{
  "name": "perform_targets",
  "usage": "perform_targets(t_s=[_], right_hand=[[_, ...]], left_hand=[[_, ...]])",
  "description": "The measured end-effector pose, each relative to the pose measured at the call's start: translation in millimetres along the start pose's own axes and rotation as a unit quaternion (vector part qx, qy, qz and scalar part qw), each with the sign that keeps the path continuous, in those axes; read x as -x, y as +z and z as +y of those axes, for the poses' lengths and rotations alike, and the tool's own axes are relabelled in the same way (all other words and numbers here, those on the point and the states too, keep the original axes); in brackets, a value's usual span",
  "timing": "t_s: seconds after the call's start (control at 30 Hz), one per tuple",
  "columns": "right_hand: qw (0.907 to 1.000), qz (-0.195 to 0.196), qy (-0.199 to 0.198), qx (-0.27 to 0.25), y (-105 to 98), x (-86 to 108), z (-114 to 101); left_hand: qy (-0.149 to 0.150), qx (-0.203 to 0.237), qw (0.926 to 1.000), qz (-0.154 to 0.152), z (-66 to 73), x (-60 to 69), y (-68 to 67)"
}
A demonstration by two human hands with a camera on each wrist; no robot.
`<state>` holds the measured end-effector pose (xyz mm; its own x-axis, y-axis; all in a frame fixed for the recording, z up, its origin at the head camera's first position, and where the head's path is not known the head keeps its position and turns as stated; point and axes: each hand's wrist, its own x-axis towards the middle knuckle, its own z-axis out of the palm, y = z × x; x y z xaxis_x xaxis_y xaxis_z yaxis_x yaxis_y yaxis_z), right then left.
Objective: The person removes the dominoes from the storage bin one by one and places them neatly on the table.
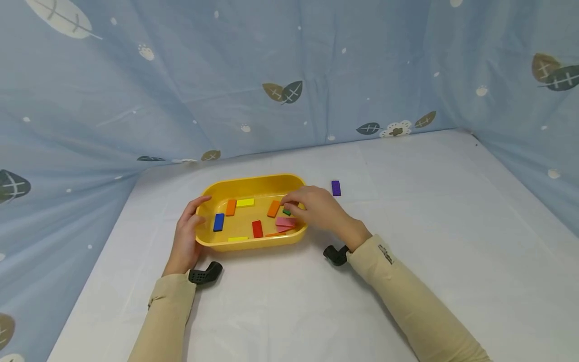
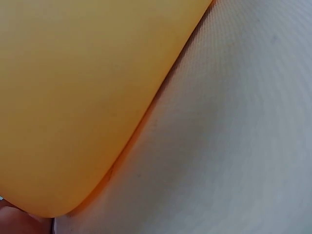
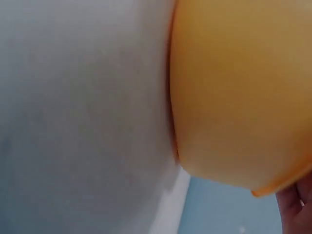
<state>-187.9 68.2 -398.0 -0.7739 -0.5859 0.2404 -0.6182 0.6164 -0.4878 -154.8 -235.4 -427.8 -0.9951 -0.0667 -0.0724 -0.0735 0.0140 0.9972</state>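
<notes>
A yellow plastic tub [image 1: 230,246] stands on the white-covered table with several small coloured blocks inside. My left hand [image 1: 184,244] grips its left end, fingers over the rim and thumb at the inner side. Over the right end reaches my right hand [image 1: 318,211], its fingers bent down into the tub. Beside those fingertips lie a green block [image 1: 287,212], an orange block [image 1: 273,208] and pink blocks [image 1: 285,221]. Whether the fingertips pinch a block is hidden. Both wrist views mostly show the tub's outer wall [image 2: 87,97].
A purple block [image 1: 336,188] lies on the table right of the tub. Blue [image 1: 218,222], red [image 1: 257,229] and yellow blocks [image 1: 245,202] are spread over the tub's floor. A blue patterned cloth [image 1: 244,75] hangs behind the table.
</notes>
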Motion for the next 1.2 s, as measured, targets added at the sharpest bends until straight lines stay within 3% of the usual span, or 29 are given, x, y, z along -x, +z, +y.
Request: perform_targets(t_s=[0.13, 0.73, 1.0, 1.2], right_hand=[[0.9978, -0.017, -0.026, 0.058, 7.0, -0.8, -4.9], [0.9770, -0.083, -0.024, 0.195, 13.9, 4.6, -22.8], [0.9727, -0.107, -0.039, 0.202, 10.2, 4.8, -26.8], [0.9744, -0.143, -0.043, 0.168, 8.5, 4.0, -27.8]], left_hand=[[-0.003, 0.002, 1.0000, 0.000, 0.6, 1.0, 0.1], [0.007, 0.015, 0.9998, -0.008, -0.2, 0.0, -0.5], [0.004, 0.019, 0.9998, -0.006, 2.5, 0.4, -0.6], [0.003, 0.015, 0.9998, -0.009, 2.1, 1.1, -0.1]])
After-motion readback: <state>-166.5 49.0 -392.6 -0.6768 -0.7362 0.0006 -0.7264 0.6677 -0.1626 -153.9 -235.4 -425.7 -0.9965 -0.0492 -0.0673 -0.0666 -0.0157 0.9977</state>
